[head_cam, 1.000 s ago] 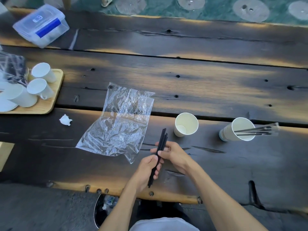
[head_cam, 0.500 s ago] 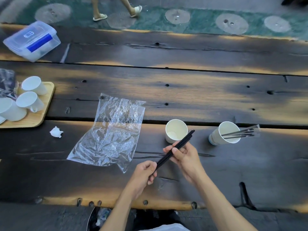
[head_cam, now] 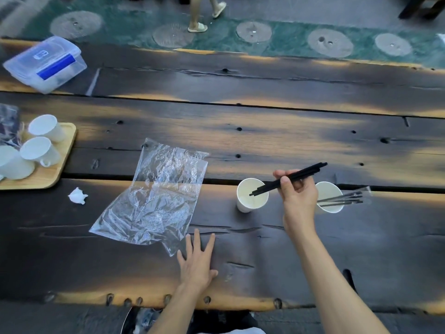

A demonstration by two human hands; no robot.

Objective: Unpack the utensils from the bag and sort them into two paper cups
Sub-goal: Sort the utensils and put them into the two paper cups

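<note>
On the dark table [head_cam: 265, 131], my right hand [head_cam: 298, 196] pinches black chopsticks [head_cam: 289, 179], tips apparently inside the near cup [head_cam: 251, 195]; my left hand [head_cam: 196, 261] lies spread. Their slant could tip it.

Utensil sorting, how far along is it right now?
Nearly finished, it seems. Done: the plastic bag lies flat and looks empty, and the right paper cup already holds wrapped utensils. In hand: the right hand holds the black chopsticks, tips over the left paper cup. The left hand rests flat on the table. Left: dropping the chopsticks in.
</note>
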